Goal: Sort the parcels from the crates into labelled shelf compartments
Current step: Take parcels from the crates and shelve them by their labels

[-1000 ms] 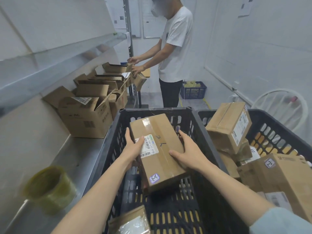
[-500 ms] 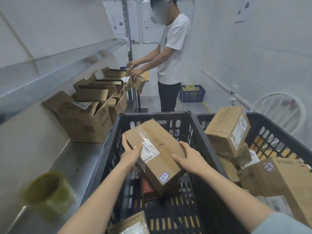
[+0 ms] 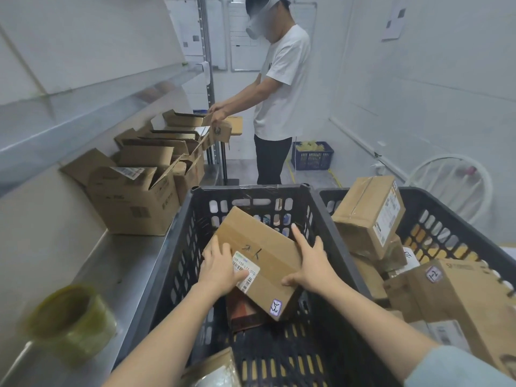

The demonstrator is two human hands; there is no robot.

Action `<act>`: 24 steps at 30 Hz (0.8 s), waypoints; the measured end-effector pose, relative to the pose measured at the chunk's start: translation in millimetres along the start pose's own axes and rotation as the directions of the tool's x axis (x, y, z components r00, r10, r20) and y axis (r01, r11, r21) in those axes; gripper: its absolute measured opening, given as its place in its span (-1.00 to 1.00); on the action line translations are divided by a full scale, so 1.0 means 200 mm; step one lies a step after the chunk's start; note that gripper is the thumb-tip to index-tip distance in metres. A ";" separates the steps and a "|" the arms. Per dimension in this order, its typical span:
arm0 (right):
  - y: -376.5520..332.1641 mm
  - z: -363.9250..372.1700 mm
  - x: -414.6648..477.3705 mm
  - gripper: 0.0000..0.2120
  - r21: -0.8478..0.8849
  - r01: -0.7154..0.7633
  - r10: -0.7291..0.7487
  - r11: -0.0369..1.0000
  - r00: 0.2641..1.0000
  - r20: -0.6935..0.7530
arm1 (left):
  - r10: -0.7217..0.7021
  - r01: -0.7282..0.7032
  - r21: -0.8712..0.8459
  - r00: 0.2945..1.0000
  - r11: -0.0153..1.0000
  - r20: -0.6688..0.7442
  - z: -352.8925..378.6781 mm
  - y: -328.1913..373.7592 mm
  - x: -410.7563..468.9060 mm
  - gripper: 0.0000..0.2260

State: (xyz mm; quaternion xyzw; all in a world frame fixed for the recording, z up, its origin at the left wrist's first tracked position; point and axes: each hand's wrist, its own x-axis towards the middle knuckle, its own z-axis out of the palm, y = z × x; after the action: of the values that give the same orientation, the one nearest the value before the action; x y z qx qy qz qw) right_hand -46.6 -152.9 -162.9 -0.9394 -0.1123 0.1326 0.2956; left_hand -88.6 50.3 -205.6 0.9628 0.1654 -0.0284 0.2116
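Observation:
A brown cardboard parcel (image 3: 262,255) with a white barcode label and a small purple-edged sticker is tilted inside the black crate (image 3: 167,263). My left hand (image 3: 220,268) grips its left edge, thumb over the label. My right hand (image 3: 312,263) holds its right edge, fingers along the side and thumb under the near corner. A dark reddish box (image 3: 241,311) lies beneath it on the crate floor. A second black crate (image 3: 458,219) on the right holds several stacked parcels (image 3: 368,216).
A steel shelf (image 3: 106,269) runs along the left with a row of open cardboard boxes (image 3: 134,196) and a yellowish tape roll (image 3: 69,322). A person in a white T-shirt (image 3: 282,88) stands ahead handling a box. A blue basket (image 3: 312,156) sits on the floor.
Both hands have turned the parcel clockwise and tilted it, so its far end now points up and left. My view has dropped slightly toward the crate.

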 end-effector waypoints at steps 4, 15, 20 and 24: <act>0.01 -0.01 -0.01 0.06 0.077 -0.045 0.054 0.996 0.991 -0.125 | 0.128 -0.128 0.007 0.992 0.992 0.007 -0.01 0.01 0.00 -0.24; 0.02 -0.05 -0.05 -0.15 0.034 0.157 -0.150 0.987 0.977 -0.150 | 0.582 -0.560 0.408 0.809 0.721 0.081 -0.15 0.21 0.09 0.04; 0.01 -0.04 -0.07 -0.13 -0.007 0.301 -0.299 0.954 0.946 -0.128 | 0.642 -0.632 0.387 0.757 0.672 0.123 -0.17 0.29 0.11 -0.07; -0.01 -0.04 -0.10 -0.10 -0.002 0.339 -0.335 0.941 0.928 -0.161 | 0.658 -0.618 0.537 0.738 0.574 0.146 -0.23 0.33 0.16 -0.03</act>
State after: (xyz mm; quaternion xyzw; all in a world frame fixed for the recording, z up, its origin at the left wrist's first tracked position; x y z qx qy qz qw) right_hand -62.2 -161.5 -152.6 -0.9098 -0.2462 0.0059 0.3342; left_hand -38.0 22.8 -140.7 0.9751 -0.2009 0.0367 -0.0862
